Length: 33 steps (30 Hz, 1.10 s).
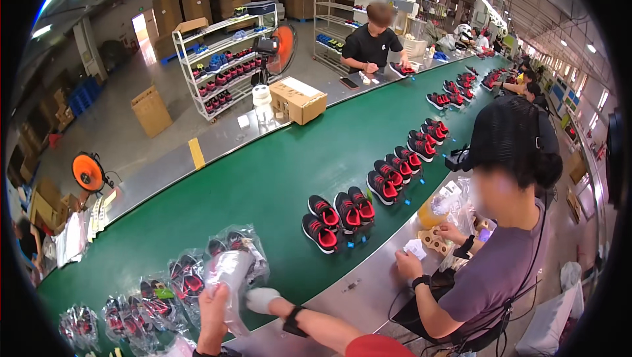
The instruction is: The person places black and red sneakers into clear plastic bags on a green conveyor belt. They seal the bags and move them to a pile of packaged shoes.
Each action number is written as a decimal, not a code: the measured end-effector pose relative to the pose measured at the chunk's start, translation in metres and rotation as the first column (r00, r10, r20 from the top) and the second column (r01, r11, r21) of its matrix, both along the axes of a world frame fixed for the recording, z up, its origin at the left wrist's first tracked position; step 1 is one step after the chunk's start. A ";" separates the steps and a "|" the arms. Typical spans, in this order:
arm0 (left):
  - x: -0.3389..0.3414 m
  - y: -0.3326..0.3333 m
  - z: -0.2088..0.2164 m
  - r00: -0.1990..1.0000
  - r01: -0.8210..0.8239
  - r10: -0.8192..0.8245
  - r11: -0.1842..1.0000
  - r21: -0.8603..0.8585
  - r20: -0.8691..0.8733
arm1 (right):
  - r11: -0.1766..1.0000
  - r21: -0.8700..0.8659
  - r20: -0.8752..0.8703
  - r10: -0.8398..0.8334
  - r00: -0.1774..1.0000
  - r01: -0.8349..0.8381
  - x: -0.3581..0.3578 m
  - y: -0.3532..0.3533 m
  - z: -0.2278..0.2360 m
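My left hand (212, 311) is bare and closed on a whitish, translucent plastic bag (229, 270); whether it is one bag or a stack, I cannot tell. Just right of the bag's lower part is my right hand (263, 300) in a white glove, its fingers curled together; what they hold, if anything, is hidden. Behind the bag lies a pair of black-and-red sneakers in clear plastic (253, 245), partly covered by it. More bagged sneakers (155, 294) line the green conveyor belt (263, 179) to the left. Unbagged sneakers (320, 233) stand on the belt to the right.
Beside me on the right, a co-worker (494, 258) handles small paper pieces over the metal ledge. Another person (376, 48) holds a shoe across the belt. A cardboard box (298, 100) sits on the far edge. Shoe racks (224, 61) and an orange fan (89, 171) stand beyond.
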<state>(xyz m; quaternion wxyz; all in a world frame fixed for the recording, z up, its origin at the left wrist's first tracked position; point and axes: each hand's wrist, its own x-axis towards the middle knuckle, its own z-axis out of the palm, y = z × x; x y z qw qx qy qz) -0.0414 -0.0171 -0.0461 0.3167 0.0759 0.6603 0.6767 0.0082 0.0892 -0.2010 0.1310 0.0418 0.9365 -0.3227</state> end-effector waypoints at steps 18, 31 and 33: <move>0.041 -0.008 -0.003 0.992 -0.063 0.083 0.978 0.197 -0.094 | 0.722 0.134 -0.761 -0.364 0.537 0.679 0.140 0.041 0.173; 0.141 -0.015 0.046 0.777 0.521 -0.604 0.776 -0.356 -0.177 | 0.936 -0.351 -0.563 -0.240 0.791 0.034 0.092 0.041 0.056; 0.137 0.001 0.046 0.734 0.539 -0.636 0.759 -0.366 -0.238 | 0.783 -0.622 -0.495 -0.378 0.782 -0.015 0.081 0.037 0.051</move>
